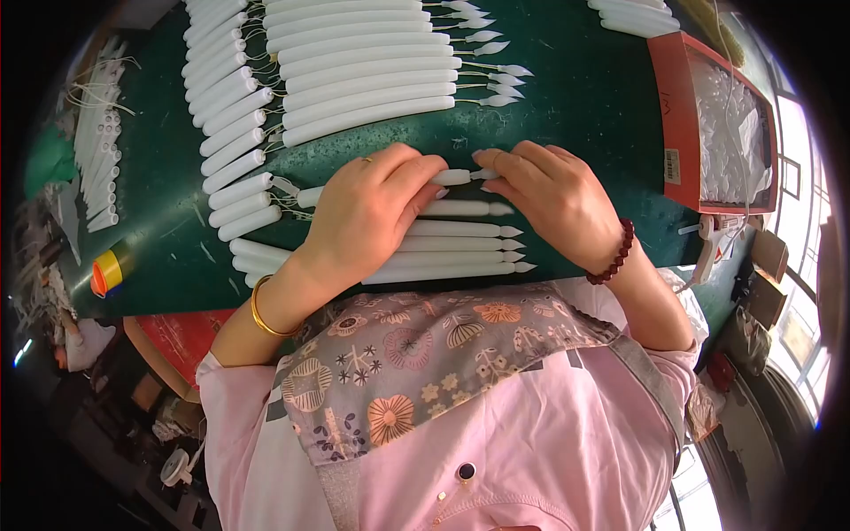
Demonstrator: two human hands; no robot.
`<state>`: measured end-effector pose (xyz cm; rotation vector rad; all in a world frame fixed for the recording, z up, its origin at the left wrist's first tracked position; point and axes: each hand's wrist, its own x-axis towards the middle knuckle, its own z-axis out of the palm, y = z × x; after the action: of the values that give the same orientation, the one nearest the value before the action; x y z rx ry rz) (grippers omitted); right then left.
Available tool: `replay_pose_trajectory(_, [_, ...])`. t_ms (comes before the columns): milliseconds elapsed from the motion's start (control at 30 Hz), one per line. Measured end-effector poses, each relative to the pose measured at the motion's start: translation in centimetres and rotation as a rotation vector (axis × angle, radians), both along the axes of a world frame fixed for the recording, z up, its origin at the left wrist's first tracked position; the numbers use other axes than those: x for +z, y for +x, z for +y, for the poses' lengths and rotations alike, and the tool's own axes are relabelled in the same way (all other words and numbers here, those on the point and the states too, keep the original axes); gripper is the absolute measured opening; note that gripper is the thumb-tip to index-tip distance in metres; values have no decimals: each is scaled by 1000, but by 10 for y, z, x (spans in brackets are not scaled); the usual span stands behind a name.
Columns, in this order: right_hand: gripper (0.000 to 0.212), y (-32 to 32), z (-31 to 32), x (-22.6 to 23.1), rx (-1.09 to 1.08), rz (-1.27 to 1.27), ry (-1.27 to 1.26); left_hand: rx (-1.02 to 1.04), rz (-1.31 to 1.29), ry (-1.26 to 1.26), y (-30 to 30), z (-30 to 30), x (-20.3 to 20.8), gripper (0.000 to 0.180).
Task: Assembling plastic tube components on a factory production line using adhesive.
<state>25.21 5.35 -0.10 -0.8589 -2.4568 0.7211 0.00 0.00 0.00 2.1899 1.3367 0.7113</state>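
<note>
Underneath, scuffed green tabletop; red box, window rightward. Left hand grips white candle; right hand pinches white tip.

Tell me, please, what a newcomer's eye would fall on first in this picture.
Probably the rows of long white candle-shaped sticks across the top of the dark green tabletop, several with pale flame-shaped tips at their right ends. Next, at the centre, the left hand holds a slender white plastic-looking stick, the right hand pinching at its right end. The open red box stands out at the upper right.
</note>
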Motion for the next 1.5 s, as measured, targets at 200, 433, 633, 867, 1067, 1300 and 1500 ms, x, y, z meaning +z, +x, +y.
replay_pose_trajectory(200, [16,3,5,6,64,-218,85,-19,21,5,1,3,0,20])
replay_pose_trajectory(433, [16,4,8,3,95,-108,-131,-56,-12,10,-1,4,-1,21])
replay_pose_trajectory(633, [19,5,17,0,192,-125,-141,-102,-42,-5,-2,5,-3,21])
replay_pose_trajectory(867, [23,-9,18,1,278,-138,72,-61,1,-6,1,2,-5,19])
replay_pose_trajectory(1067, [27,-8,14,-11,242,-53,87,-46,-6,-29,2,1,-3,19])
replay_pose_trajectory(1300, [18,0,45,10,-64,-16,135,51,48,100,-5,21,25,25])
replay_pose_trajectory(1500, [16,1,52,-6,-110,-83,306,64,307,216,4,48,2,24])
